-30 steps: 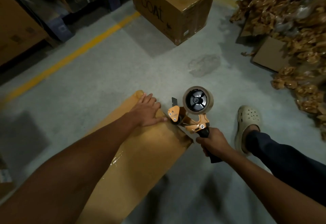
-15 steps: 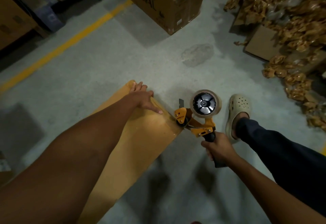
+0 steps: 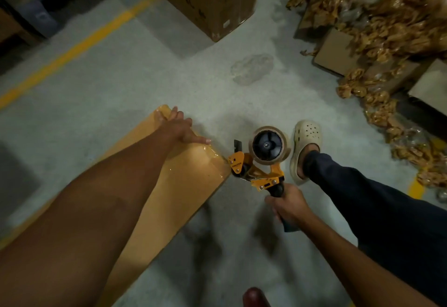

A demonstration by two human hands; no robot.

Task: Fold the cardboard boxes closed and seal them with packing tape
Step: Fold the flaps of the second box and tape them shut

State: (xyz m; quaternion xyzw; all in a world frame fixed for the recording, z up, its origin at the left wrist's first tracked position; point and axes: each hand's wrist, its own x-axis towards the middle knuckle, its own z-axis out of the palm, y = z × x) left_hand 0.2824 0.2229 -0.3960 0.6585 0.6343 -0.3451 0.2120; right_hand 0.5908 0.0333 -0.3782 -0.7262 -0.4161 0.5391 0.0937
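While the flat left hand (image 3: 178, 129) presses the box (image 3: 183, 193), the right hand (image 3: 290, 207) grips the tape gun (image 3: 256, 164) at its right edge; tape (image 3: 211, 153) looks laid, uncut.

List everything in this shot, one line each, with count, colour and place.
cardboard box: one, tan, lower left, under the left hand, with glossy clear tape across its far end
tape dispenser: one, orange with black handle, at the box's right corner
printed carton: one, brown with black lettering, top centre
floor line: one, yellow, upper left
crumpled scraps: a heap, brown, right side
cardboard pieces: at least two, pale brown, among the heap
clog: one, cream, on a foot right of the dispenser
left hand: flat on the box's far end
right hand: grips the dispenser handle
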